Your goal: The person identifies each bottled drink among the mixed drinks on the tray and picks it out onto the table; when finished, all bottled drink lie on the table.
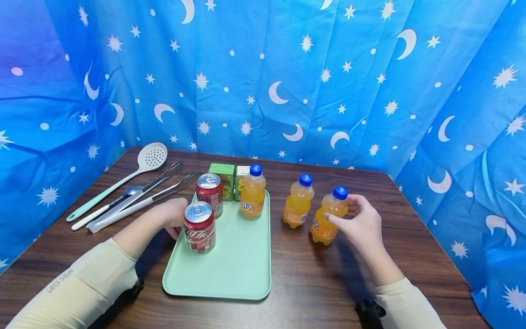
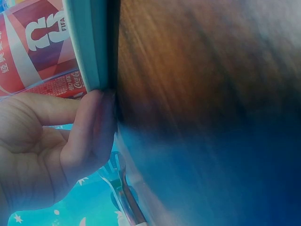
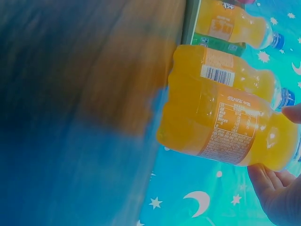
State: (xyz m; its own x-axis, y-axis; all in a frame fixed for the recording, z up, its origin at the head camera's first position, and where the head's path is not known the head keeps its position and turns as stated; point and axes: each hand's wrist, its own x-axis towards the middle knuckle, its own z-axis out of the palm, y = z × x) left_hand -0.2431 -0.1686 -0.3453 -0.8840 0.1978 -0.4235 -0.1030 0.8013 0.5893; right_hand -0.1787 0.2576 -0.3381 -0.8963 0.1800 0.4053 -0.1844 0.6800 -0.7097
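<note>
My left hand (image 1: 174,217) is at the left edge of a mint-green tray (image 1: 242,269), its thumb and fingers pinching the rim in the left wrist view. Close by that hand, a red cola can (image 1: 200,230) stands upright on the tray, with another cola can (image 1: 210,192) behind it. To the right of the tray, my right hand (image 1: 363,224) holds an orange soda bottle (image 1: 327,219) between thumb and fingers, near its shoulder. The bottle is roughly upright; whether its base touches the table I cannot tell. A second soda bottle (image 1: 297,203) stands just left of it.
A third soda bottle (image 1: 252,194) stands at the tray's far right. Green drink cartons (image 1: 223,176) are at its far end. Left of the tray lie a slotted skimmer (image 1: 153,156), tongs (image 1: 123,205) and other utensils on the wooden table (image 1: 304,283). A blue curtain hangs behind.
</note>
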